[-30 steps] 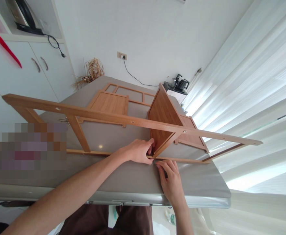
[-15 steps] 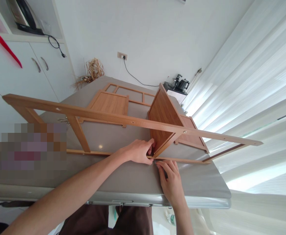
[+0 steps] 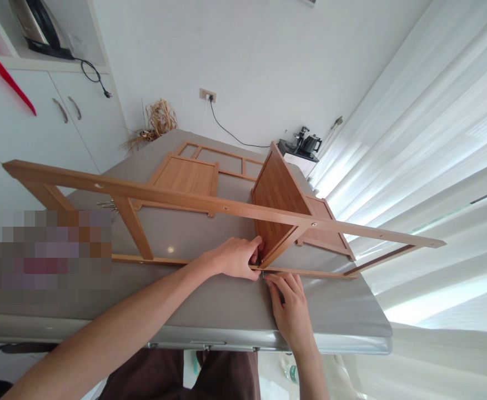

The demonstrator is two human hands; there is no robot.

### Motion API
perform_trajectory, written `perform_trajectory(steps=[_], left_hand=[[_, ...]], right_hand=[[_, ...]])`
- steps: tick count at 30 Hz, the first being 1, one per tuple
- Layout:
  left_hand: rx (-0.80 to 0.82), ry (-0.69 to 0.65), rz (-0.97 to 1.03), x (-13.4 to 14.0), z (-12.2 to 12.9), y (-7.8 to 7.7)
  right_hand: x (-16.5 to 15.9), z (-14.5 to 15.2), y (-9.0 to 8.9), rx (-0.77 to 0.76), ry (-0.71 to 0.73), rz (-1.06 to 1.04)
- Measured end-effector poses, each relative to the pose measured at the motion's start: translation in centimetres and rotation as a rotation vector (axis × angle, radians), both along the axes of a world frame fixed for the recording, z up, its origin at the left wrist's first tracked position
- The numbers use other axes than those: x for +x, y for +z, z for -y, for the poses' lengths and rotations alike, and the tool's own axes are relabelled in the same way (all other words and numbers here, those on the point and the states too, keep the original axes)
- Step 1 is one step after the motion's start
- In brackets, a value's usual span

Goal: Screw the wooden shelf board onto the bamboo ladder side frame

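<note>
A wooden frame (image 3: pixel 176 198) stands on edge on the table, its long upper rail crossing the view. A wooden shelf panel (image 3: pixel 280 194) stands upright against the frame's crossbar. My left hand (image 3: pixel 241 257) is closed round the frame's lower rail beside the foot of this panel. Just to the right, the fingertips of my right hand (image 3: pixel 290 300) pinch a small metal screw (image 3: pixel 262 275) at the outer face of the lower rail, level with the crossbar. Its tip is hidden at the rail. A screw head also shows in the upper rail.
Behind the frame, another wooden panel (image 3: pixel 185 178) and a ladder-like frame (image 3: pixel 222 158) lie on the grey table (image 3: pixel 210 303); a further panel (image 3: pixel 326 222) lies at the right. Several thin metal pieces (image 3: pixel 108 205) are at the left, near a blurred patch. A curtain hangs at the right.
Both hands keep nearly the same place and grip. The view has shifted very slightly; the frame and panels stand as before.
</note>
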State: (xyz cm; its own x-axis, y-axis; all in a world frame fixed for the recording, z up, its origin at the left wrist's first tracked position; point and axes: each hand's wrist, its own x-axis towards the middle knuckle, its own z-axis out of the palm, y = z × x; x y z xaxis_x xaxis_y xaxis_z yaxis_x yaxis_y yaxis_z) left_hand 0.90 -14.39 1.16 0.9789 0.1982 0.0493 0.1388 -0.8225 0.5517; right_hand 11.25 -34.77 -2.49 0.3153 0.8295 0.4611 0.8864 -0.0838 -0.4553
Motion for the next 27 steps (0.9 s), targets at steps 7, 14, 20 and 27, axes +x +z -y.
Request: perform_trajectory(steps=[7, 14, 20, 27], left_hand=[[0.004, -0.004, 0.008, -0.03, 0.05, 0.07], [0.0, -0.003, 0.009, 0.03, 0.08, 0.07], [-0.002, -0.004, 0.023, -0.04, 0.07, 0.08], [-0.004, -0.001, 0.022, -0.06, 0.11, 0.27]], right_hand=[[-0.3, -0.05, 0.29, 0.018, -0.006, 0.005], [-0.29, 0.09, 0.16, 0.046, -0.022, -0.001], [-0.45, 0.14, 0.37, 0.039, -0.033, -0.021], [-0.3, 0.12, 0.35, 0.06, -0.065, -0.055]])
